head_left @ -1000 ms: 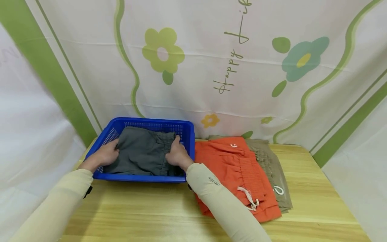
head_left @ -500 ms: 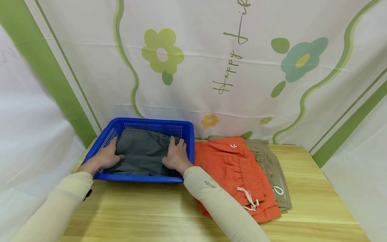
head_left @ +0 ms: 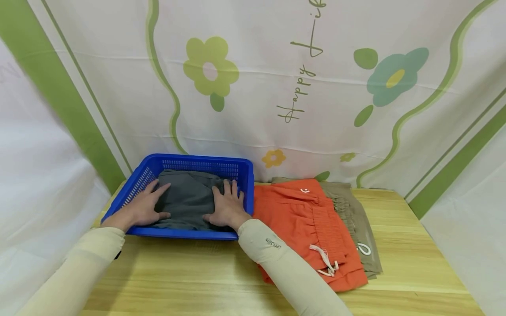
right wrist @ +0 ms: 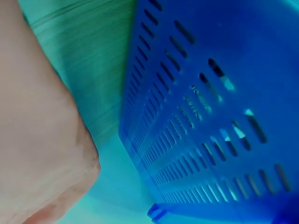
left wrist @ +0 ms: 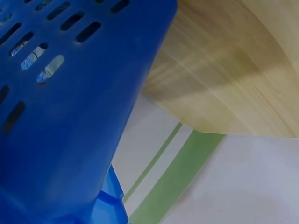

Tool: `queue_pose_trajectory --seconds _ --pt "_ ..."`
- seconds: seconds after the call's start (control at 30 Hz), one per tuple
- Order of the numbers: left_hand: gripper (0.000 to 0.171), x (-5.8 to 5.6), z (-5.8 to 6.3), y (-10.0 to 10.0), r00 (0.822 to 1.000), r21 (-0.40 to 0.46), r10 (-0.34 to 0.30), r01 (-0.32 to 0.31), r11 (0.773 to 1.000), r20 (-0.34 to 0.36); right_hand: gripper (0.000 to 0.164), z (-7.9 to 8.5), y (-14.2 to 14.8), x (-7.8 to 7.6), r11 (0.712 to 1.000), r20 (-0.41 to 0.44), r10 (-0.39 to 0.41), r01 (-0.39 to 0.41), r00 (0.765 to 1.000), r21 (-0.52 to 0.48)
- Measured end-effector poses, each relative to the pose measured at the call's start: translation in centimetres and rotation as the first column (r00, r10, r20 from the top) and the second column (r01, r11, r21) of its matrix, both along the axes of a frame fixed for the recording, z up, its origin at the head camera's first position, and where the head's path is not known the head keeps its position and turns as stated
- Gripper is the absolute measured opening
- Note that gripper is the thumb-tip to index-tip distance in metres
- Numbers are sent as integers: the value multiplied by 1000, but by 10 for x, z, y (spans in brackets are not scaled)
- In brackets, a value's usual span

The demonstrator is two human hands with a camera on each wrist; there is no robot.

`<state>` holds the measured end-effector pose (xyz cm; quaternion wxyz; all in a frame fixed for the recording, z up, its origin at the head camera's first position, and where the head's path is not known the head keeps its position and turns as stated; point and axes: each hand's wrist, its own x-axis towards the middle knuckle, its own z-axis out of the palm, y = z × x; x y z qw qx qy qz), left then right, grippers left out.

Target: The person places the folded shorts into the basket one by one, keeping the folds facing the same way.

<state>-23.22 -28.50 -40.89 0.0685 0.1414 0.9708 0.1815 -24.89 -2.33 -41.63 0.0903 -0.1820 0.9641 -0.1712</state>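
Grey shorts (head_left: 189,199) lie folded inside the blue basket (head_left: 186,235), and over my remote feed I see the left hand (head_left: 144,208) and right hand (head_left: 227,206) spread open on them, gripping nothing. I judge that pressing unevenly or dragging a finger could rumple the fold, the cloth being soft. Lettering on the right sleeve (head_left: 276,252) seems to say "LetsSlim". Behind, the curtain (head_left: 253,118) reads "Happy", then "Lif", cut off at the top.
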Motion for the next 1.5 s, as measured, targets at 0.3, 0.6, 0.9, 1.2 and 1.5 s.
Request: queue_pose_trajectory --seconds 0.3,0.6,0.9,1.2,1.5 --pt "110 0 -8 1 997 -96 -81 78 992 -21 102 1 1 2 989 98 107 -116 989 95" --pt "104 0 -9 1 993 -114 -90 99 989 79 105 2 1 0 976 206 76 -115 976 184" --pt "104 -2 -9 1 984 -171 -76 103 980 162 101 4 0 0 957 278 68 -141 958 252" --pt "103 -5 -11 2 981 -184 -67 101 978 181 106 1 -1 -2 959 265 68 -137 962 248" --pt "103 -4 -10 3 980 -173 -66 99 980 186 107 1 0 0 969 258 73 -130 964 210"
